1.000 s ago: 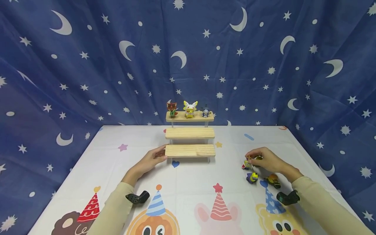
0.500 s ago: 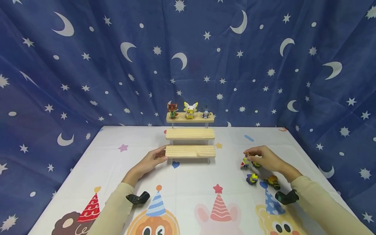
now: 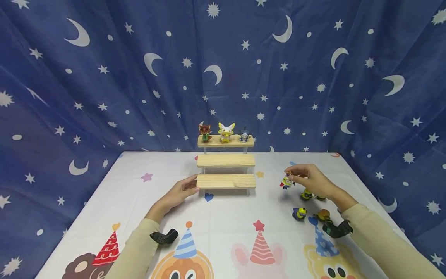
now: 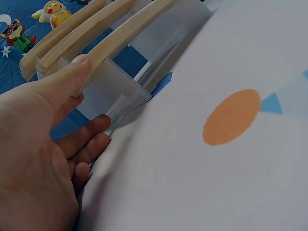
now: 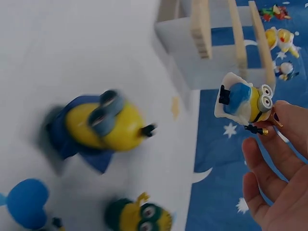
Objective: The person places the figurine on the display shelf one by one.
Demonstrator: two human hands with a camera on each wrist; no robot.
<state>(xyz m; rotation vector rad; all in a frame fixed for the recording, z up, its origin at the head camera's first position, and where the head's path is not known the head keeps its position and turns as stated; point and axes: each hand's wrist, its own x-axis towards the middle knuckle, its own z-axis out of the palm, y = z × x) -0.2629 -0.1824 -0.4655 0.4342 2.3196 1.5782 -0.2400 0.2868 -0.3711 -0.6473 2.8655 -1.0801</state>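
A wooden three-tier display stand [image 3: 225, 159] with translucent side panels stands at the middle back of the table. My left hand [image 3: 179, 193] holds its left end, thumb [image 4: 72, 72] at the lowest board and fingers by the side panel. Up off the table, my right hand [image 3: 311, 180] pinches a minion figurine [image 5: 245, 98] by its gold top between thumb and fingers. This figurine has goggles, a blue outfit and a white-edged cape, red in the head view. Beneath the right hand lie a minion in a blue cape [image 3: 299, 213] and a yellow-and-dark minion [image 3: 306, 195].
Along the top tier stand a fox figurine [image 3: 204, 133], a white-and-yellow figurine [image 3: 226, 133] and a small blue figurine [image 3: 244, 136]. An orange-brown figurine [image 3: 323, 215] lies near my right wrist. A starry blue curtain [image 3: 223, 77] hangs behind the white patterned tablecloth [image 3: 230, 217].
My right hand has lifted the minion figurine from the group and carried it slightly up and left, uncovering the figurines beneath. My left hand stays at the stand.
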